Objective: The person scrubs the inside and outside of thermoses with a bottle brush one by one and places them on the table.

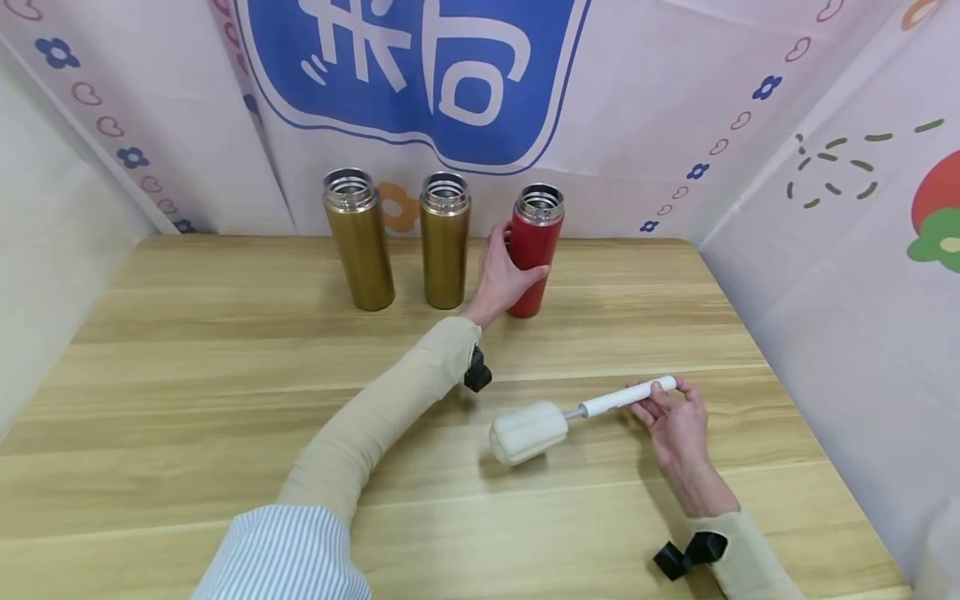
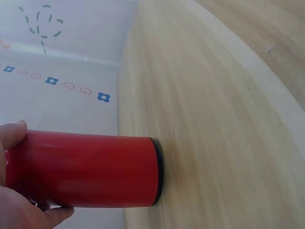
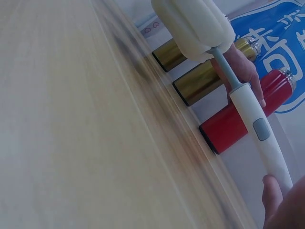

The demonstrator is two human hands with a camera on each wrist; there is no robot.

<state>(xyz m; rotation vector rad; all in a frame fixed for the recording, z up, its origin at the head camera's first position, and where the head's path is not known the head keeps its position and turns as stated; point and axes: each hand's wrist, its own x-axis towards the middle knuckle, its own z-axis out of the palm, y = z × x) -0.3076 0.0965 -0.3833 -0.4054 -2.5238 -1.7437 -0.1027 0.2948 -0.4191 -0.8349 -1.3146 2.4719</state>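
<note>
At the back of the table my left hand grips a red bottle, thumb and fingers round its side; the bottle stands upright with an open steel mouth. In the left wrist view the red bottle shows its black base against the wood. My right hand holds a bottle brush by the end of its white handle. The brush's pale sponge head points left, close over the tabletop. In the right wrist view the thumb lies along the handle.
Two gold bottles, both lidless, stand left of the red one. Behind them hangs a white cloth backdrop with a blue sign. A light wall borders the wooden table on the right.
</note>
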